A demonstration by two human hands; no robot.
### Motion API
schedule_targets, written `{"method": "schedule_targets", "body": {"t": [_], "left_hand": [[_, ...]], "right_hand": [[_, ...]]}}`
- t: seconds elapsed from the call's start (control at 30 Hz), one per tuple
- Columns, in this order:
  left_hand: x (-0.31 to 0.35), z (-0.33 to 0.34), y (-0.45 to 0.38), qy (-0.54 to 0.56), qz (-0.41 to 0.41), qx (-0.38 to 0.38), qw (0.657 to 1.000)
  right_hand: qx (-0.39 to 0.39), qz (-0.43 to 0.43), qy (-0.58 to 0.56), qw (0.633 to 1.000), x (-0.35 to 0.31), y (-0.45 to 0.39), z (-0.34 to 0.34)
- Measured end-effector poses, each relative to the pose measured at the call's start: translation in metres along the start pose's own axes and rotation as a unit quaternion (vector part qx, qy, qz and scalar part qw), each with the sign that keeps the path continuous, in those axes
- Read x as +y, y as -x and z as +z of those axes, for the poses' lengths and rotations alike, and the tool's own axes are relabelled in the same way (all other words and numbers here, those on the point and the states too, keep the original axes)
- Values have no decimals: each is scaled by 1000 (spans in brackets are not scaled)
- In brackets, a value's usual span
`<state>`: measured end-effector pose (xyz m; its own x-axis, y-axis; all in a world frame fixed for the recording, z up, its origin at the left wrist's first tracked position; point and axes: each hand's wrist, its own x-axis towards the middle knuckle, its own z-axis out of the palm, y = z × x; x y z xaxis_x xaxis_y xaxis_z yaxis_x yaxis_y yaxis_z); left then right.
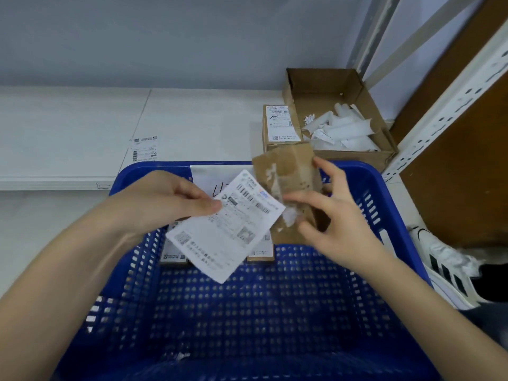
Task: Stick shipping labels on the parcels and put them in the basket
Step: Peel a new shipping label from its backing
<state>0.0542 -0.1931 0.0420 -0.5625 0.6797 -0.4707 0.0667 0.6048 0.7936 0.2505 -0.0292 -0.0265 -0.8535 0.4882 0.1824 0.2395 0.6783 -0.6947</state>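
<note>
Two hands above the blue basket [390, 215]: left hand [162, 199] with grip pinched on a shipping label [222, 232], right hand [332, 215] with fingers curled round a brown parcel [288, 182]. Label edge overlapping parcel. More labelled parcels [259, 251] down inside basket.

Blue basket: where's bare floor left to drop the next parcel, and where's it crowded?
Free: the near and middle floor of the blue perforated plastic basket, from the near rim to the labelled brown parcels at the far wall. Crowded: that far row, with the left hand pinching the white shipping label and the right hand gripping the brown cardboard parcel above it.
</note>
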Motion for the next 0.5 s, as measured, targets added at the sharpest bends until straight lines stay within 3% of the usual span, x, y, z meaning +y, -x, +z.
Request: {"method": "schedule_targets", "body": {"t": [0.13,0.37,0.5], "left_hand": [[-9,-13,7,48,25,1,999],[-12,-15,8,151,89,-43,984],[-15,-3,2,252,30,-92,963]], "right_hand": [[44,62,-116,990,4,-4,-13],[33,99,-263,959,-3,-2,4],[16,104,-321,941,-7,1,12]]}}
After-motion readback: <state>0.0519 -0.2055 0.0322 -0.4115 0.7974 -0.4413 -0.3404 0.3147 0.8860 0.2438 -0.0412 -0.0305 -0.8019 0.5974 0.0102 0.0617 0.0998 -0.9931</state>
